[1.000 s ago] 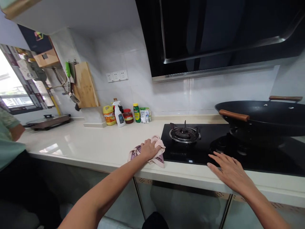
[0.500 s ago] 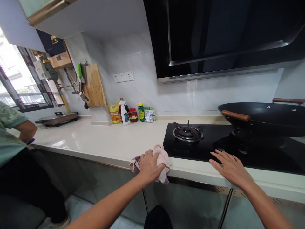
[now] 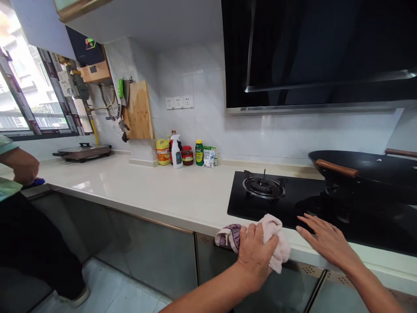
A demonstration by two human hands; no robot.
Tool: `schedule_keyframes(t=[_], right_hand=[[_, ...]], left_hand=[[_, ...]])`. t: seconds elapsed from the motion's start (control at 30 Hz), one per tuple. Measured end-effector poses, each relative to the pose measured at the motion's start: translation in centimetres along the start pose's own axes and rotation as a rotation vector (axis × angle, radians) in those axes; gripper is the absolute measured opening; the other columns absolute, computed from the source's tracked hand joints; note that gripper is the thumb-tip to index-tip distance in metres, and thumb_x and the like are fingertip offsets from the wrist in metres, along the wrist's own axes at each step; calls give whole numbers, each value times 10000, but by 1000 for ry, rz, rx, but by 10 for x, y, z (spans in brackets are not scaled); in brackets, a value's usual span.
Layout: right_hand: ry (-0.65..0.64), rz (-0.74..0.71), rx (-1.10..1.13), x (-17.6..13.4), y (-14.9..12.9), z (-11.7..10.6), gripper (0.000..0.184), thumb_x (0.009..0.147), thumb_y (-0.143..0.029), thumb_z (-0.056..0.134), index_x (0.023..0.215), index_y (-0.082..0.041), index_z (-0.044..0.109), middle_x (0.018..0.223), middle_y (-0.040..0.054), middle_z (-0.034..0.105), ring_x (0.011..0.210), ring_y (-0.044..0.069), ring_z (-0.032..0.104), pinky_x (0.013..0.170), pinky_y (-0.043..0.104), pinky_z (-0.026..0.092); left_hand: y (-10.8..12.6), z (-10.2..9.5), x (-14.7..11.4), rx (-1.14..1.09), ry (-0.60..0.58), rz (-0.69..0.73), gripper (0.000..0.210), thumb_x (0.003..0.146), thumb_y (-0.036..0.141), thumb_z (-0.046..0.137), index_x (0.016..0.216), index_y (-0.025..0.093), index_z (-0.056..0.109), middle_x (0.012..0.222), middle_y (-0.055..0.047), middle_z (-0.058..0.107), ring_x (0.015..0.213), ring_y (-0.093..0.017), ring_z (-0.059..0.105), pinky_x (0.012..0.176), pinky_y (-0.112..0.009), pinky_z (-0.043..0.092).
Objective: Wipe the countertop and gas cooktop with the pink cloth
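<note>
A bunched pink and purple cloth [image 3: 276, 243] lies over the front edge of the white countertop [image 3: 146, 187]. My left hand [image 3: 256, 252] grips it from above, fingers curled into the fabric, just in front of the black gas stove [image 3: 237, 200]. Farther right, my right hand [image 3: 327, 241] hovers or rests at the stove's front edge, near the knobs; contact cannot be made out. Its fingers are stretched out and it holds nothing. The lower part of the cloth hangs past the edge, partly hidden by my left hand.
A black wok [image 3: 387, 174] sits on the right burner. Along the wall stand a spray bottle [image 3: 177, 152], a yellow jug [image 3: 163, 152], a red jar [image 3: 187, 155] and a green bottle [image 3: 199, 153]. Another person [image 3: 19, 174] stands at the far left by an electric pan [image 3: 84, 152].
My left hand has slid the cloth rightward along the counter's front edge, closer to my right hand. My right hand stays outstretched by the stove. The view has shifted slightly left.
</note>
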State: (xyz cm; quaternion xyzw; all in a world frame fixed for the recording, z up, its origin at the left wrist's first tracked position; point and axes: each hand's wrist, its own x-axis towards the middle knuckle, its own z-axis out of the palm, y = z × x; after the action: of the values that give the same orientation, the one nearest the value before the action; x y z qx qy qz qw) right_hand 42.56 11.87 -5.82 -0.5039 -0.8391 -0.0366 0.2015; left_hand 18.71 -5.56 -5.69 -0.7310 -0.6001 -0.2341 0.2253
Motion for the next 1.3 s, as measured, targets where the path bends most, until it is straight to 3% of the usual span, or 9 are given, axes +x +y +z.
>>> schedule_keyframes(t=[0.17,0.37,0.47,0.67,0.87,0.97,1.07,1.17,1.3], right_hand=[[-15,-6,7,2,2,-2,701,922,-732,301,1440,-342,568,1583,11,478,1486,305,388,1205,549,305],[-22,7,22,0,-2,-5,680,936,-706,297,1441,-341,568,1585,2,475,1499,292,367,1220,546,276],[-20,-5,27,-1,-4,-5,696,943,-707,277,1455,-327,556,1595,12,460,1509,289,350,1229,546,255],[-10,22,35,-1,-9,-5,681,939,-689,291,1449,-328,563,1589,15,470,1505,289,357,1235,545,242],[-18,21,40,0,-15,-11,653,943,-664,315,1432,-324,582,1581,20,481,1496,286,375,1232,538,252],[-30,27,36,-1,-19,-16,645,951,-640,319,1446,-312,572,1584,26,476,1500,282,371,1235,534,250],[-30,29,38,-1,-21,-18,640,955,-636,322,1445,-310,573,1584,29,477,1500,287,370,1234,535,256],[-47,37,39,0,-22,-19,653,952,-643,321,1455,-306,563,1586,31,474,1505,290,361,1237,540,247],[-64,47,40,0,-23,-19,656,951,-637,326,1468,-300,550,1598,28,457,1512,284,346,1243,541,228]], left_hand=[[-16,0,-1,35,62,157,509,924,395,612,1428,376,550,1387,-137,561,1119,-311,536,939,-494,413],[-95,-25,-32,69,3,251,392,986,367,543,1368,410,619,1436,-106,552,1182,-296,540,960,-473,409],[-148,-45,-57,97,-83,169,355,975,345,552,1302,411,673,1416,-105,569,1252,-305,526,1030,-496,398],[-248,-88,-105,237,-191,-141,383,872,265,616,1222,389,704,1397,-82,609,1347,-326,484,1155,-553,338],[-306,-120,-132,340,-126,-174,489,756,202,618,1214,368,662,1353,-86,637,1339,-357,491,1146,-602,347],[-312,-127,-134,367,-79,-173,502,745,203,609,1224,349,639,1348,-91,626,1312,-364,506,1113,-580,384],[-301,-127,-129,397,-81,-190,518,733,237,632,1244,323,626,1321,-100,611,1223,-358,548,1065,-528,427],[-272,-117,-116,435,-113,-217,567,723,229,645,1285,298,618,1261,-113,609,1154,-347,564,1027,-495,441],[-209,-87,-90,431,-116,-184,526,768,258,664,1294,258,650,1257,-163,593,1178,-369,535,1024,-510,417]])
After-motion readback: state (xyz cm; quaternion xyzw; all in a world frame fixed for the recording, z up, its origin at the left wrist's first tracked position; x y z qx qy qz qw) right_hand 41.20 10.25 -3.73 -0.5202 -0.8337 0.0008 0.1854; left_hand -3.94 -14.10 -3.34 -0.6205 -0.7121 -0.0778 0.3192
